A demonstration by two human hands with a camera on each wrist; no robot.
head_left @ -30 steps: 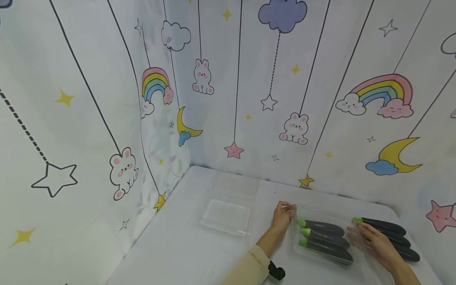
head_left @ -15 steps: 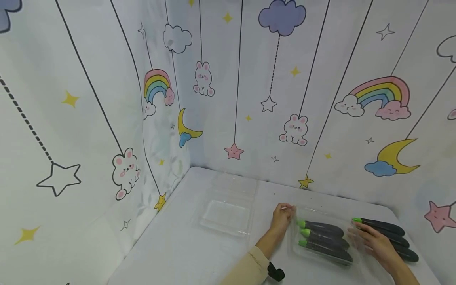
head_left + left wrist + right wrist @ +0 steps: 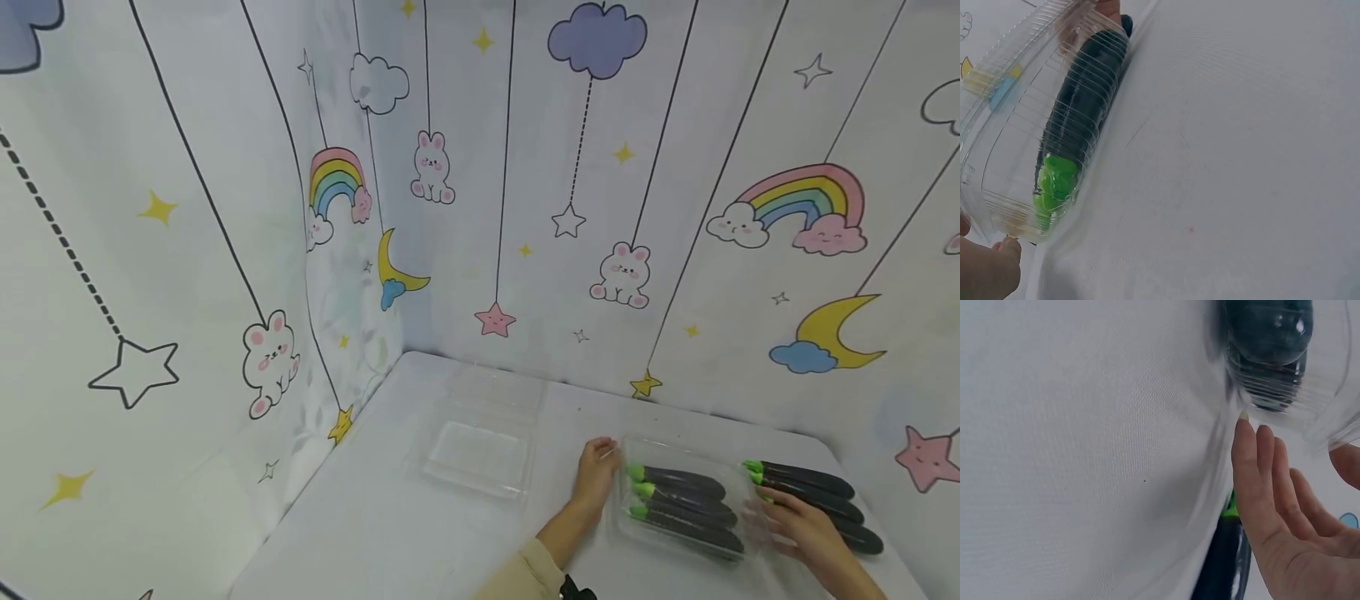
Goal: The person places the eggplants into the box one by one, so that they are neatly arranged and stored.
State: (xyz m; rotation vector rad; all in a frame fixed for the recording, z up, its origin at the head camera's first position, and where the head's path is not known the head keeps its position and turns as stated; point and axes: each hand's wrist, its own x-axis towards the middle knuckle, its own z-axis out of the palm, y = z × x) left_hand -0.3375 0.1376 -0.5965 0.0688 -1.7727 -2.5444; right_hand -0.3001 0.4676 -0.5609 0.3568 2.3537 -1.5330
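Printed drapes [image 3: 457, 258] meet the back and left edges of a white worktop [image 3: 352, 533]. At lower right, a clear container [image 3: 675, 450] holds three eggplants [image 3: 692, 528]; the left hand [image 3: 596, 473] touches its left end, grip pinched or not I cannot tell; the right hand's [image 3: 801, 527] grip is apart, fingers straight. Worktop stretches left to a second container [image 3: 476, 454]; loose eggplants [image 3: 834, 502] crowd the right edge.

An open lane of tabletop [image 3: 566, 433] runs between the left container [image 3: 480, 454] and the left hand [image 3: 597, 475]. That hand obstructs the right container's [image 3: 678, 458] left end; the right hand [image 3: 802, 529] partly blocks the gap toward 3 loose eggplants [image 3: 812, 482]. Another strip passes behind, before the patterned wall [image 3: 720, 350].
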